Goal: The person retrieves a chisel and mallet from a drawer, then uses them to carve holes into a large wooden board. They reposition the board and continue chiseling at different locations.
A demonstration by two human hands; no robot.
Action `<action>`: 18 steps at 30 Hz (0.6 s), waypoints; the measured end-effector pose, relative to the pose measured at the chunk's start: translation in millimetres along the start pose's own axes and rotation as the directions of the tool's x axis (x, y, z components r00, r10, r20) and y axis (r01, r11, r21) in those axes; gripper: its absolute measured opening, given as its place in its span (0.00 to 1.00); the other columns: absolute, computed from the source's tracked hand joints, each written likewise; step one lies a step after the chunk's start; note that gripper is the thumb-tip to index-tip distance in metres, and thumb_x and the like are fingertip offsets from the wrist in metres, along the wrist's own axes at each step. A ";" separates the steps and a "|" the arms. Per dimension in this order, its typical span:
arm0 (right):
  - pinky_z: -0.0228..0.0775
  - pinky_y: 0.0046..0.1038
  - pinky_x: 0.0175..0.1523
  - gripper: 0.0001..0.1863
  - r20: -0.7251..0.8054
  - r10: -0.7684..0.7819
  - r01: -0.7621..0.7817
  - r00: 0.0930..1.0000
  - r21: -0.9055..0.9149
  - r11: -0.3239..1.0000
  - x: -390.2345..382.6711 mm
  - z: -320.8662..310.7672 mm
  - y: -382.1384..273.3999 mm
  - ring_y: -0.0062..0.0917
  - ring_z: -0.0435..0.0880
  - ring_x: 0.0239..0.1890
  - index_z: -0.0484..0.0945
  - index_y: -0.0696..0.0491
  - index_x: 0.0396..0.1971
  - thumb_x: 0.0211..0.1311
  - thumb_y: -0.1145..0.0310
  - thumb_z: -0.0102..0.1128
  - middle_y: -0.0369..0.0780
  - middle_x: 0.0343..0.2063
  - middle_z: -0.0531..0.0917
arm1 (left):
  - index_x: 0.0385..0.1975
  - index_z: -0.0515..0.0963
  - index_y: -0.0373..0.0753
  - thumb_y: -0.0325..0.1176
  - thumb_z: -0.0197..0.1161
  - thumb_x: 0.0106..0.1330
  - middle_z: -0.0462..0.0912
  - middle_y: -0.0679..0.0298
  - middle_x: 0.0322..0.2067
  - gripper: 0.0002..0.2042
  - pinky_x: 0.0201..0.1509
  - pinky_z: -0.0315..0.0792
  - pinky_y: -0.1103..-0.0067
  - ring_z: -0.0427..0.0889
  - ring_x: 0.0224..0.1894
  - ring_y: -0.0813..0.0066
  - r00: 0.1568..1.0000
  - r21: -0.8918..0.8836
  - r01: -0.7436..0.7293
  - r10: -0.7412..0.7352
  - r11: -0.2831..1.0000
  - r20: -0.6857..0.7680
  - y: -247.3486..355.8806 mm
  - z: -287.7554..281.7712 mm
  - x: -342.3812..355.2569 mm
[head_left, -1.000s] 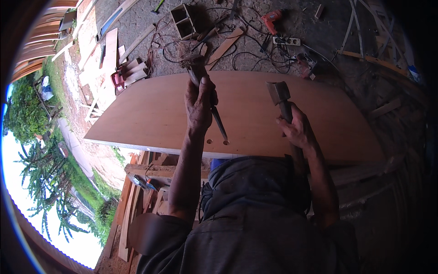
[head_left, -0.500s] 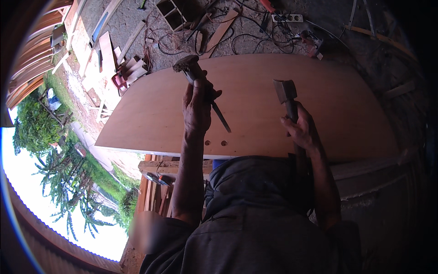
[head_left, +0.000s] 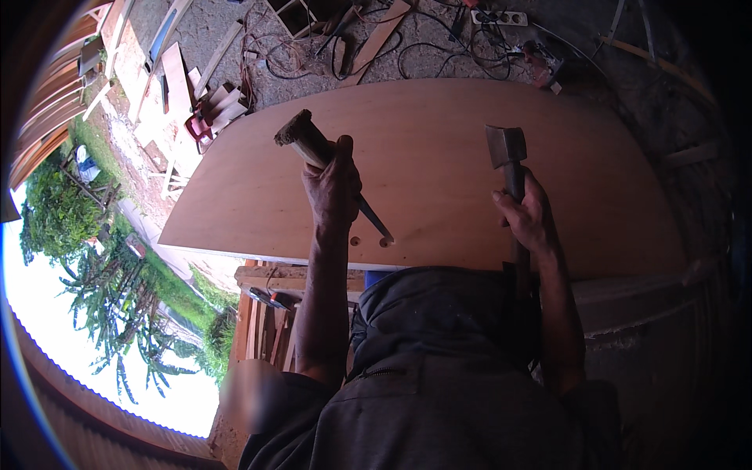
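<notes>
My left hand point(head_left: 333, 188) is closed around a chisel point(head_left: 312, 145). Its thick handle has a frayed, mushroomed butt, pointing up and to the left. The narrow blade slants down to the right, its tip at the edge of the right one of two small round holes point(head_left: 384, 243) in a large pale wooden panel point(head_left: 439, 188). To the right, my right hand point(head_left: 529, 215) grips the handle of a hammer point(head_left: 506, 146) with a blocky metal head. That head is raised over the panel, apart from the chisel.
Beyond the panel lie tangled cables point(head_left: 439, 47), a white power strip point(head_left: 500, 17), a power tool point(head_left: 539, 66) and wood offcuts point(head_left: 376, 43). A red tool point(head_left: 199, 125) rests off the panel's left side. Below the panel's near edge are stacked timbers point(head_left: 262, 313) and pliers point(head_left: 268, 298).
The chisel has come down and its blade tip has moved to the right hole. Its butt has tipped further left. My right hand and the hammer have shifted slightly right.
</notes>
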State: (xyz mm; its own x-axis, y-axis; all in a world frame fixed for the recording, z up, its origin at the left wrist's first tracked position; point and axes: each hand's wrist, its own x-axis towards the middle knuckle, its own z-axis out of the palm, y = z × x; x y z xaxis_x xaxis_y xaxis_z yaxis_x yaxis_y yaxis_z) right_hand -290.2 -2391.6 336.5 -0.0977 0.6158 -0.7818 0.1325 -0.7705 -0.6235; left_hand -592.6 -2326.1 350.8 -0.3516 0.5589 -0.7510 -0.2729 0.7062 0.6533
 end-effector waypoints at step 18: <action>0.72 0.23 0.23 0.20 -0.005 -0.001 0.001 1.000 0.019 1.000 0.9 0.1 1.8 0.17 0.76 0.19 0.68 0.58 0.53 0.64 0.68 0.60 0.36 0.27 0.75 | 0.34 0.69 0.45 0.34 0.67 0.70 0.64 0.76 0.12 0.11 0.10 0.53 0.85 0.60 0.09 0.89 0.996 0.012 -0.072 0.072 0.997 -0.053 -7.6 -7.1 -16.3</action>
State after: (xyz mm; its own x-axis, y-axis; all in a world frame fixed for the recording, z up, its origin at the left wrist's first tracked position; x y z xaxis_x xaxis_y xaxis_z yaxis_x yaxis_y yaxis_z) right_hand -290.1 -2392.5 334.6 -0.0925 0.6177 -0.7810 0.1135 -0.7727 -0.6245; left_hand -591.1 -2343.6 358.8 -0.4179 0.5846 -0.6955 -0.2360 0.6694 0.7044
